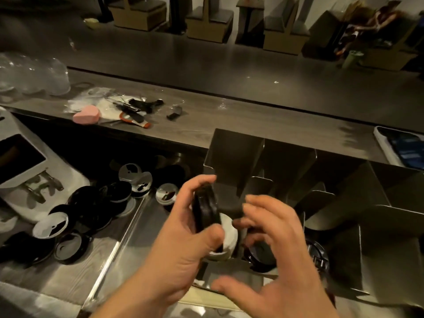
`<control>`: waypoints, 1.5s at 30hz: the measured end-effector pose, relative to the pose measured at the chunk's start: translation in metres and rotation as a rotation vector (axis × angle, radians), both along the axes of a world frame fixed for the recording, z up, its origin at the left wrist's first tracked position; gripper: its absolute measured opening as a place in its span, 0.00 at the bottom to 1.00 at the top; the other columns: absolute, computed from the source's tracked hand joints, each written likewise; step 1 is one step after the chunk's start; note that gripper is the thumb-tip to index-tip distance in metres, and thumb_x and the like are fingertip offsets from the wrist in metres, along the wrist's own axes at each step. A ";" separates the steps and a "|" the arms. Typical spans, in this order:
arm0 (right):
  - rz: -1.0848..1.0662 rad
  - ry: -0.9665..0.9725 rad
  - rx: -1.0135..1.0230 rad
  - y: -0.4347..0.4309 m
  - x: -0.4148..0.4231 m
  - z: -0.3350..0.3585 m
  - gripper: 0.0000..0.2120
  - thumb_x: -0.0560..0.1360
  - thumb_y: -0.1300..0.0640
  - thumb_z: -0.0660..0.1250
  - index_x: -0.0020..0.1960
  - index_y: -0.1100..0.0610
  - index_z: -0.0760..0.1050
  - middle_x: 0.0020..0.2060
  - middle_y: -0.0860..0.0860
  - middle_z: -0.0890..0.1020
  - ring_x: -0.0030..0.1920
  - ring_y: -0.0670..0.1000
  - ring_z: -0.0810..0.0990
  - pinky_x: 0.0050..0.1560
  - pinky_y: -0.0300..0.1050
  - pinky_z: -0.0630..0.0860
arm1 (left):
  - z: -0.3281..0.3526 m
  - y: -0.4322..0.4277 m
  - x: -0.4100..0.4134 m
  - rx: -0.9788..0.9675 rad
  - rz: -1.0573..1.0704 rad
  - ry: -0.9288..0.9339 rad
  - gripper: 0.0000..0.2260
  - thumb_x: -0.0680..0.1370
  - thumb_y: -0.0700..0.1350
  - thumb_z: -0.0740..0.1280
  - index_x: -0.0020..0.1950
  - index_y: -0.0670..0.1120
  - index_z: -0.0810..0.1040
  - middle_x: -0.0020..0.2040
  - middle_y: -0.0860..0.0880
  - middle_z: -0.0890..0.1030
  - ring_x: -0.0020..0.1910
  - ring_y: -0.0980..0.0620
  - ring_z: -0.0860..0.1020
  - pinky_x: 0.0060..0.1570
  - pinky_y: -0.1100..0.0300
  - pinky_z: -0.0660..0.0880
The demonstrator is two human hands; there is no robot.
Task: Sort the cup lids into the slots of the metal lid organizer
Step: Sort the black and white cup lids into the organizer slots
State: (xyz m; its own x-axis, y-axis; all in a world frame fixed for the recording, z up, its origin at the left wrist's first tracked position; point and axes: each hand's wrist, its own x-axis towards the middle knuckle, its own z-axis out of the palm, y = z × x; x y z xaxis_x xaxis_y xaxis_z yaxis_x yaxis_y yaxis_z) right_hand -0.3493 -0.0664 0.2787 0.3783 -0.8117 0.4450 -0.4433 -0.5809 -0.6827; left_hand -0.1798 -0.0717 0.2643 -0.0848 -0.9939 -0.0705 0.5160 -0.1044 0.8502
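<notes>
Left hand (181,244) grip holds black lid stack (206,210) at organizer (236,152); right hand (280,244) grip wide, empty. Few lids (259,253) slotted; large pile (96,203) unsorted on table (57,278).

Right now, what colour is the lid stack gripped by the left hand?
The lid stack is black; the head view shows it.

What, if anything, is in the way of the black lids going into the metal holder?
Nothing clearly blocks them. The left hand grips the stack of black round plastic lids right at the metal lid organizer's leftmost slot; a white round lid lies beside them.
</notes>
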 end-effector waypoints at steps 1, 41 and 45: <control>-0.029 0.032 -0.073 -0.001 -0.002 -0.003 0.40 0.63 0.47 0.81 0.70 0.45 0.67 0.69 0.46 0.68 0.67 0.40 0.72 0.58 0.30 0.73 | 0.002 0.000 -0.010 0.003 -0.024 -0.079 0.35 0.62 0.50 0.84 0.66 0.57 0.76 0.63 0.45 0.78 0.56 0.48 0.81 0.51 0.55 0.79; -0.441 0.176 0.286 -0.009 -0.088 -0.009 0.24 0.62 0.40 0.75 0.53 0.33 0.66 0.53 0.27 0.68 0.52 0.35 0.71 0.43 0.28 0.69 | -0.016 -0.023 -0.033 -0.062 0.082 -0.839 0.12 0.76 0.39 0.70 0.46 0.58 0.79 0.43 0.54 0.81 0.42 0.53 0.80 0.44 0.56 0.80; -0.410 0.399 0.278 -0.016 -0.073 -0.018 0.27 0.65 0.38 0.72 0.60 0.38 0.66 0.55 0.33 0.67 0.57 0.36 0.67 0.54 0.30 0.65 | -0.019 -0.029 -0.030 -0.101 0.078 -0.903 0.11 0.76 0.38 0.71 0.42 0.55 0.79 0.42 0.55 0.81 0.41 0.53 0.79 0.41 0.64 0.76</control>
